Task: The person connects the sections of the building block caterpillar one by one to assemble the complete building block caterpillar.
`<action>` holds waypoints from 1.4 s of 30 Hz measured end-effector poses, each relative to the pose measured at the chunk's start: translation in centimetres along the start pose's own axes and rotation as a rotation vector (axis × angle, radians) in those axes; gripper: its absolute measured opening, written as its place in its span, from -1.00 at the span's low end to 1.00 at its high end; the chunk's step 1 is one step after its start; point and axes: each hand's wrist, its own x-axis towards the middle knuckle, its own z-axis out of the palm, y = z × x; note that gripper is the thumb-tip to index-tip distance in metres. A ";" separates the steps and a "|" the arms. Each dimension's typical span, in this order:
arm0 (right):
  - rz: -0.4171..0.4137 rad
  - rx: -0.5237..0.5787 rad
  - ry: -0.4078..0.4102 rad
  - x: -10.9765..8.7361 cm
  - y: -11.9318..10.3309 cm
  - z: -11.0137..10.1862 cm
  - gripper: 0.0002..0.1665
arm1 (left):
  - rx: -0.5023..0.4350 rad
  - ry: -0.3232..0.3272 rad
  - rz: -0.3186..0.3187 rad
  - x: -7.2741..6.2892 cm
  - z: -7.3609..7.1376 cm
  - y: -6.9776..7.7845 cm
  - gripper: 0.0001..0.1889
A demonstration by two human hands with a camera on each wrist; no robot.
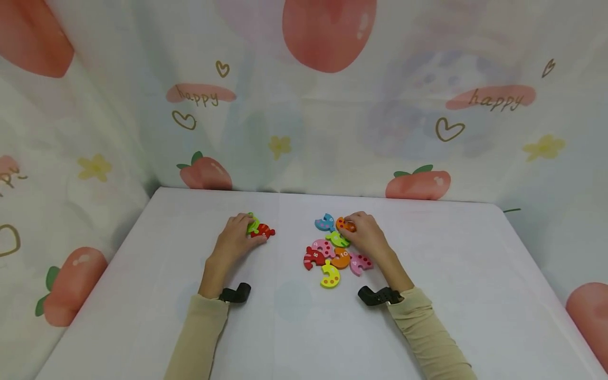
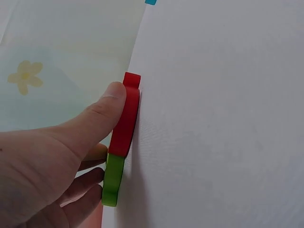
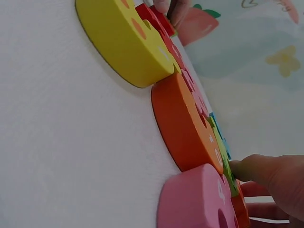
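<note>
My left hand (image 1: 231, 238) pinches two joined puzzle pieces at the table's left part. One is a green piece (image 1: 253, 224), the other a red striped piece (image 1: 263, 231). In the left wrist view the thumb presses the edge of the red piece (image 2: 125, 121), with fingertips behind the green one (image 2: 113, 180). My right hand (image 1: 369, 232) holds an orange spotted piece (image 1: 340, 224) at the back of a cluster, its fingers partly covering it. Beside it lie a blue piece (image 1: 324, 222) and a green piece (image 1: 338, 239).
Nearer me in the cluster are a pink piece (image 1: 323, 246), a red piece (image 1: 313, 257), an orange piece (image 1: 341, 258), another pink piece (image 1: 360, 263) and a yellow piece (image 1: 330, 275). A printed cloth (image 1: 304, 116) hangs behind the white table (image 1: 285, 327).
</note>
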 end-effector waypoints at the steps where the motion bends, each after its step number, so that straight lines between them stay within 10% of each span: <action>1: -0.002 -0.004 0.005 0.0 0.0 0.0 -0.45 | -0.005 0.003 0.003 0.0 0.0 0.0 -0.31; 42: 0.011 0.048 0.080 -0.3 0.5 0.0 -0.54 | -0.022 -0.011 0.011 -0.4 -0.8 -1.0 -0.27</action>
